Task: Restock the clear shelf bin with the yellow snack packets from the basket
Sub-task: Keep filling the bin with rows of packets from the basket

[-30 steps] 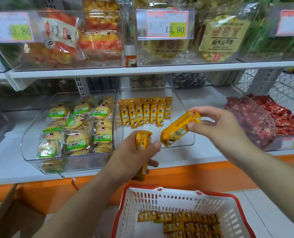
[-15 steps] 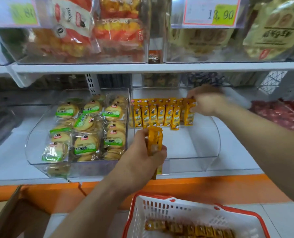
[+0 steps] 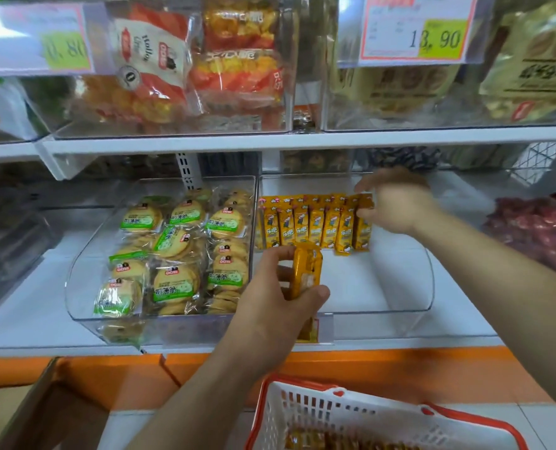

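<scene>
A row of yellow snack packets (image 3: 312, 224) stands at the back of the clear shelf bin (image 3: 400, 315). My right hand (image 3: 396, 203) reaches into the bin and pinches the top of the rightmost packet (image 3: 363, 233) at the row's right end. In front of the bin's left part, my left hand (image 3: 280, 297) grips another yellow packet (image 3: 306, 271) held upright. The white basket with a red rim (image 3: 335, 405) sits below at the bottom edge, and more yellow packets (image 3: 319, 441) lie inside it.
A neighbouring clear bin (image 3: 85, 287) on the left holds green-labelled round biscuits. Red wrapped sweets (image 3: 536, 228) fill a bin at the right. The upper shelf (image 3: 302, 141) with bagged snacks overhangs. A cardboard box (image 3: 43, 414) stands at the lower left.
My right hand has carried its yellow packet from in front of the bin to the right end of the row. The left hand still holds its packet, now slightly higher.
</scene>
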